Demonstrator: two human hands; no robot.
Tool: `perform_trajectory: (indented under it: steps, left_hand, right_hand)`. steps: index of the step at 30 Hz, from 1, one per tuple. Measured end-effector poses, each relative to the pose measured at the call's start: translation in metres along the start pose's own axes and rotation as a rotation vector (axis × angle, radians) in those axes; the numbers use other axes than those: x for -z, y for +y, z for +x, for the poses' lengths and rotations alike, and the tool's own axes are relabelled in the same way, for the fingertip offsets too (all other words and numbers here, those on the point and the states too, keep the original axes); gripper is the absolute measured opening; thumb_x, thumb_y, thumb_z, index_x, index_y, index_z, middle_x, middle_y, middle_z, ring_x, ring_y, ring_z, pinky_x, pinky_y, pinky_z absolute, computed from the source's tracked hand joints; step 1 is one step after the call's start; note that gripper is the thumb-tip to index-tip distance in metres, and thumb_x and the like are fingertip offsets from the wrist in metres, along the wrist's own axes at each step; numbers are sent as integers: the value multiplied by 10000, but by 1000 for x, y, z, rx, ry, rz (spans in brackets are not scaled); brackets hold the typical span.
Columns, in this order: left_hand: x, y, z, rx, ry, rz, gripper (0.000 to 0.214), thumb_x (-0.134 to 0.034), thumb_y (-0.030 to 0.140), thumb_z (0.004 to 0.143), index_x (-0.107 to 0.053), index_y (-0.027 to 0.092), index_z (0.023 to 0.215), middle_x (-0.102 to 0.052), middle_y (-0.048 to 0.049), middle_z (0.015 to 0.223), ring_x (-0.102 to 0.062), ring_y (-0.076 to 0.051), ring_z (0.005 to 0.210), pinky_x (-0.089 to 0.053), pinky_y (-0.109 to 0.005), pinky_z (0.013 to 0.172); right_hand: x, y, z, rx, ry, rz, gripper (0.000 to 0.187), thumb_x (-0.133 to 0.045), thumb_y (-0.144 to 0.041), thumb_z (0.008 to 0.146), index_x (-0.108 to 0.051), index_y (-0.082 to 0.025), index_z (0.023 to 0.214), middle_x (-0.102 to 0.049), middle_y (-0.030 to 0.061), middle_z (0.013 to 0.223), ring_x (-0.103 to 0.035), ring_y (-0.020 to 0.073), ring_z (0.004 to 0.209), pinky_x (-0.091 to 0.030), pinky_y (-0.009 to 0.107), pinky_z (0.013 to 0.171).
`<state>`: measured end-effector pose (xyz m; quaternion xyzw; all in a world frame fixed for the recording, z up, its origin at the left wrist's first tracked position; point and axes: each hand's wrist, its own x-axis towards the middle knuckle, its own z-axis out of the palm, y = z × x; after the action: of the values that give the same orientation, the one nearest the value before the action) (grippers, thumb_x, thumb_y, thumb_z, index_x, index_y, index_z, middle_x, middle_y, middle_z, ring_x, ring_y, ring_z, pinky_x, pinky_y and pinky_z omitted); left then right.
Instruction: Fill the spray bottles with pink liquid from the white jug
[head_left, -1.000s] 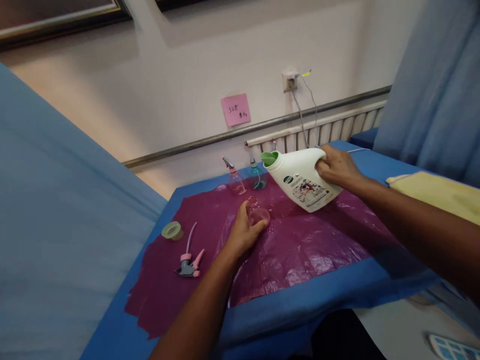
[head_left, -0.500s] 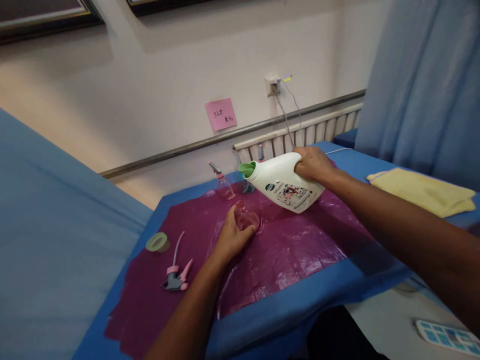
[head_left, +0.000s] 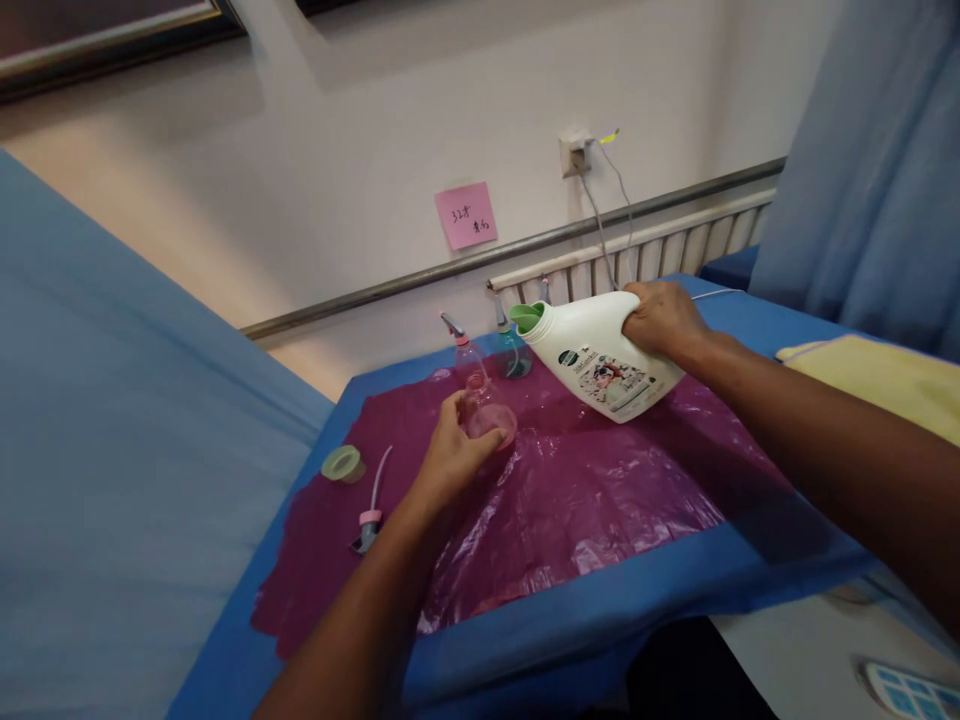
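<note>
Our left grip (head_left: 452, 452) holds the headless clear bottle (head_left: 495, 416) over the purple sheet (head_left: 585, 505); our right grip (head_left: 666, 318) holds the tilted, uncapped white jug (head_left: 600, 350). Uncapping looks done (fill level unclear); the spray head (head_left: 370, 522) lies nearer, left, unfitted.

Left hand (head_left: 455, 450) around clear bottle (head_left: 491, 418), right hand (head_left: 664, 318) on tilted white jug (head_left: 598, 358)

Curtained, clinic-like room: blue curtains (head_left: 862, 180), blue-covered table (head_left: 570, 615), radiator (head_left: 651, 260), framed picture (head_left: 105, 38).
</note>
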<state>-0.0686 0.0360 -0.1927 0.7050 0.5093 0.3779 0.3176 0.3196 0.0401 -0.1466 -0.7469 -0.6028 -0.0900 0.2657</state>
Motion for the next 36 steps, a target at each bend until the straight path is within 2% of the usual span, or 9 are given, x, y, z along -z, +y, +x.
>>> perform_trajectory:
  steps: [6,10,14,20,26,36]
  left_hand:
    - [25,27,-3,-86,39,25,818,-930,371,811,-572,233,1533,-692,-152,1543,-686,-348,1439,-508,-561,1274]
    - [35,43,-5,-130,38,9,802,-915,380,845,-591,240,1566,-722,-151,1524,-703,-363,1415,-512,-601,1272]
    - [43,52,-1,-161,40,81,835,-920,402,843,-592,249,1596,-731,-138,1505,-693,-383,1420,-499,-619,1279]
    - [58,56,14,-264,-9,225,769,-885,389,833,-643,263,1552,-719,-120,1475,-654,-384,1429,-493,-596,1291]
    - [74,54,24,-329,-34,477,815,-863,396,841,-606,246,1599,-662,-150,1487,-636,-415,1403,-508,-617,1264]
    - [89,59,26,-345,-89,638,825,-867,311,826,-596,300,1605,-666,-129,1433,-655,-397,1353,-567,-575,1210]
  right_hand:
    - [5,-10,1,48,-41,-47,257,-608,-284,988,-826,-218,1107,-827,163,1057,-719,313,931,-437,403,772]
    - [8,-17,0,71,-61,-78,288,-596,-281,994,-816,-169,1142,-831,207,1090,-711,309,919,-369,405,748]
    - [7,-21,-1,92,-62,-95,306,-596,-287,983,-812,-163,1160,-832,214,1113,-719,324,942,-359,408,736]
    - [4,-27,3,118,-71,-114,253,-640,-346,963,-816,-259,1123,-827,154,1032,-721,331,929,-417,418,733]
    - [3,-35,6,136,-96,-77,220,-675,-361,953,-813,-252,1084,-815,172,1010,-723,351,919,-443,438,751]
    - [4,-47,6,134,-116,1,209,-737,-346,935,-828,-227,1081,-806,161,992,-721,336,945,-437,412,779]
